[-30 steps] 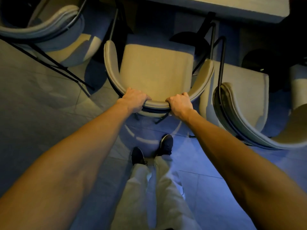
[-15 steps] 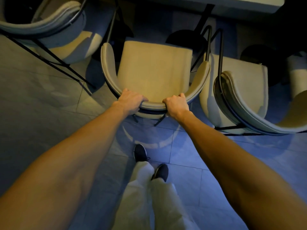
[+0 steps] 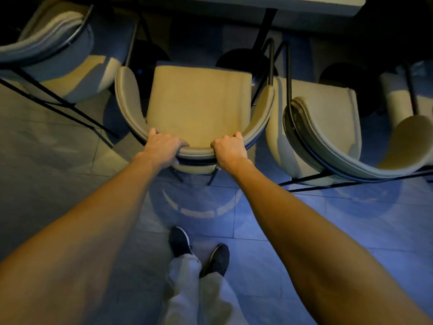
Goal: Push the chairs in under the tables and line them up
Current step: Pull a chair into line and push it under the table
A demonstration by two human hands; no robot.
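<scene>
A beige upholstered chair (image 3: 199,102) with a curved backrest and thin black legs stands straight in front of me, seat facing the table (image 3: 304,5) at the top edge. My left hand (image 3: 162,147) grips the left part of the backrest's top rim. My right hand (image 3: 228,150) grips the rim a little to the right of it. The seat's front edge lies just short of the table's edge, next to the table's black post and round base (image 3: 243,59).
A matching chair (image 3: 328,127) stands close on the right, angled, almost touching the held one. Another chair (image 3: 58,55) sits at the upper left, with its black legs running across the floor. A further chair (image 3: 407,95) shows at the far right. My feet (image 3: 199,249) stand on grey tiles.
My view has shifted as I stepped, and my feet have swapped places. Both hands have stayed clamped on the backrest, and the chair sits slightly lower in view with the table nearer its seat front.
</scene>
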